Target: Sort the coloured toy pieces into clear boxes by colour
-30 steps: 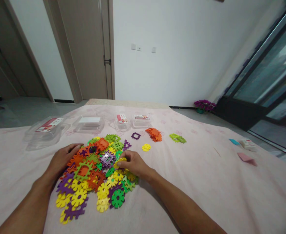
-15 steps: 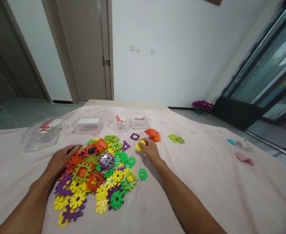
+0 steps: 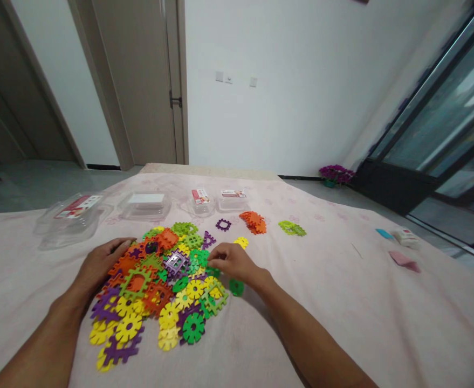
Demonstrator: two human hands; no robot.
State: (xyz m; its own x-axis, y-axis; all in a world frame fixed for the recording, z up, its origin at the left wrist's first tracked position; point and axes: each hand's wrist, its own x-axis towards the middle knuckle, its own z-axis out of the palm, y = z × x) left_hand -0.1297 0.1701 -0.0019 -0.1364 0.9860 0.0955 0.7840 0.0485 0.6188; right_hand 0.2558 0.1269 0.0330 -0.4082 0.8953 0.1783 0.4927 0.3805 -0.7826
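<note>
A heap of flat plastic building pieces (image 3: 159,285) in orange, yellow, green and purple lies on the pink sheet (image 3: 342,302). My left hand (image 3: 99,264) rests flat and open against the heap's left edge. My right hand (image 3: 231,260) reaches to the heap's right edge, fingers curled over dark green pieces (image 3: 202,258); I cannot see whether it grips one. A dark green round piece (image 3: 237,287) lies under my right wrist. Beyond the hand lie yellow round pieces (image 3: 242,242), a purple ring piece (image 3: 223,224), an orange pile (image 3: 253,222) and a light green pile (image 3: 292,229).
Several clear plastic boxes (image 3: 69,218) with lids stand in a row at the far side of the sheet. At the right lie a blue piece (image 3: 384,234), a small white box (image 3: 406,237) and a pink card (image 3: 403,260). Door, wall and glass doors lie beyond.
My right hand carried a yellow piece from the heap to the yellow spot, left it there, and has come back to the heap's green pieces. My left hand stayed put.
</note>
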